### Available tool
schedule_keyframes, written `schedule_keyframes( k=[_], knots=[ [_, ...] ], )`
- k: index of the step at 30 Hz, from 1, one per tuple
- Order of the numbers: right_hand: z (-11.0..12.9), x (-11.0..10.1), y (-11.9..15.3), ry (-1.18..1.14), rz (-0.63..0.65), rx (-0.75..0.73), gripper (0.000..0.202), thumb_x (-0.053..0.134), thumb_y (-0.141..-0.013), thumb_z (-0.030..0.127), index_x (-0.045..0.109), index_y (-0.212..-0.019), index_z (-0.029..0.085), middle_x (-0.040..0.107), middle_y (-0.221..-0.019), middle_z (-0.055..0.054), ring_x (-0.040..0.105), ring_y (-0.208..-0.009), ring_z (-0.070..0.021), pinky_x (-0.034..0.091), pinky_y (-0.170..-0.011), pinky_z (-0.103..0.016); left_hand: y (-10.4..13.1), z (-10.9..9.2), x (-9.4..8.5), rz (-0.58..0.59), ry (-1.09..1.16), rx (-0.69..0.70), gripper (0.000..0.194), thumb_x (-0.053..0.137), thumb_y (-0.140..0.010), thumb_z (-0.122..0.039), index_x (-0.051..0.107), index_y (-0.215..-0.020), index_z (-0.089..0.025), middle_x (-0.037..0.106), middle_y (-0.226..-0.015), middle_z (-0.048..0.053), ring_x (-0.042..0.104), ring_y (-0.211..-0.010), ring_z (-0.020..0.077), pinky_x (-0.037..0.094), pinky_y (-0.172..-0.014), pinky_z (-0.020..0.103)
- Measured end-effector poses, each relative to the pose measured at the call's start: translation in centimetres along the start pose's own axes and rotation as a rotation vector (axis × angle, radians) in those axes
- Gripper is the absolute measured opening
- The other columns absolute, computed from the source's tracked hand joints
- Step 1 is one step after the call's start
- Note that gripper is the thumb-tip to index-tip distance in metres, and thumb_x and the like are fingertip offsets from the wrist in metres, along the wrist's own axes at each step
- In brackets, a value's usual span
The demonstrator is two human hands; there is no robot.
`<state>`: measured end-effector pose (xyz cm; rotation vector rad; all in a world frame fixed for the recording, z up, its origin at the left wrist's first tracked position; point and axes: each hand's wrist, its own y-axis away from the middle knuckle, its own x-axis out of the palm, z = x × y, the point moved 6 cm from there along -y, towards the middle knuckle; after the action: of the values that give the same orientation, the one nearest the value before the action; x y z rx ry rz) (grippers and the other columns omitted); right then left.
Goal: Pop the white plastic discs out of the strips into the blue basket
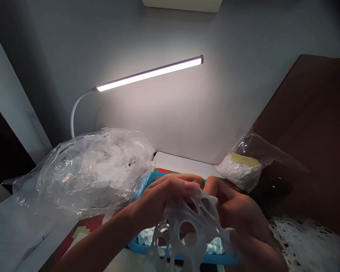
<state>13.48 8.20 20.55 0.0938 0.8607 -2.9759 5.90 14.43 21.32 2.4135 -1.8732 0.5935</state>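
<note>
My left hand (170, 194) is closed on the upper part of a limp, translucent white sheet (177, 230) full of round and oval holes. From the other side my right hand (238, 211) grips the same sheet with bent fingers, and a rounded flap of it sticks out by the thumb. The sheet hangs down over a blue basket (215, 258). Small white pieces (215, 246) lie in the basket, visible on both sides of the sheet and through its holes. Some of my fingertips are hidden behind the sheet.
A large clear bag (102, 170) of white material fills the left. At the back right stands a clear bag (240, 173) of white pieces with a yellow label. More holed sheets (311, 245) lie lower right, by a brown panel (314, 132). A lit lamp (150, 73) hangs above.
</note>
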Motion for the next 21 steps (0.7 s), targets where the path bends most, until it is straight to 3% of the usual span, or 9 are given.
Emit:
schedule_keyframes(
  k=[7,11,13,17,21],
  knots=[
    [1.5,0.7,-0.6,0.030,0.009,-0.063,0.033,0.050,-0.079,0.040,0.051,-0.053,0.019,0.044,-0.068,-0.006,0.051,-0.076,-0.0233,0.042,-0.056,-0.033,0.0,0.5,0.2,-0.006,0.049,-0.017,0.036,0.049,-0.070,-0.038,0.024,-0.051,-0.019,0.026,-0.045,-0.006,0.020,-0.041,0.0061,0.020,-0.040,0.022],
    [1.0,0.6,-0.8,0.085,0.067,-0.036,0.029,0.048,-0.080,0.041,0.060,-0.062,0.022,0.045,-0.070,-0.006,0.053,-0.074,-0.0234,0.045,-0.053,-0.033,-0.1,0.6,0.4,0.022,0.121,-0.001,0.036,0.049,-0.070,-0.037,0.024,-0.051,-0.019,0.024,-0.045,-0.007,0.019,-0.041,0.0059,0.017,-0.041,0.022],
    [0.4,-0.1,-0.8,0.080,0.030,-0.070,0.024,0.054,-0.076,0.042,0.061,-0.061,0.024,0.047,-0.067,-0.005,0.054,-0.071,-0.0241,0.044,-0.049,-0.033,-0.1,0.6,0.3,0.013,0.120,0.001,0.036,0.049,-0.069,-0.037,0.025,-0.051,-0.019,0.024,-0.045,-0.006,0.019,-0.040,0.0058,0.015,-0.041,0.023],
    [-1.0,-1.3,-0.7,0.108,-0.042,0.007,0.006,0.063,-0.070,0.027,0.061,-0.064,0.027,0.051,-0.062,-0.003,0.055,-0.063,-0.0218,0.044,-0.045,-0.031,-0.2,0.7,0.2,-0.007,0.134,-0.010,0.036,0.051,-0.067,-0.037,0.026,-0.049,-0.019,0.024,-0.043,-0.006,0.020,-0.039,0.0055,0.016,-0.040,0.023],
    [0.3,-0.3,-0.7,0.048,0.021,0.032,0.010,0.061,-0.070,0.032,0.060,-0.062,0.025,0.054,-0.069,-0.004,0.056,-0.070,-0.0231,0.047,-0.051,-0.033,-0.3,0.8,0.2,-0.004,0.202,-0.003,0.035,0.053,-0.067,-0.036,0.029,-0.049,-0.018,0.027,-0.044,-0.006,0.024,-0.039,0.0053,0.018,-0.039,0.021]
  ],
)
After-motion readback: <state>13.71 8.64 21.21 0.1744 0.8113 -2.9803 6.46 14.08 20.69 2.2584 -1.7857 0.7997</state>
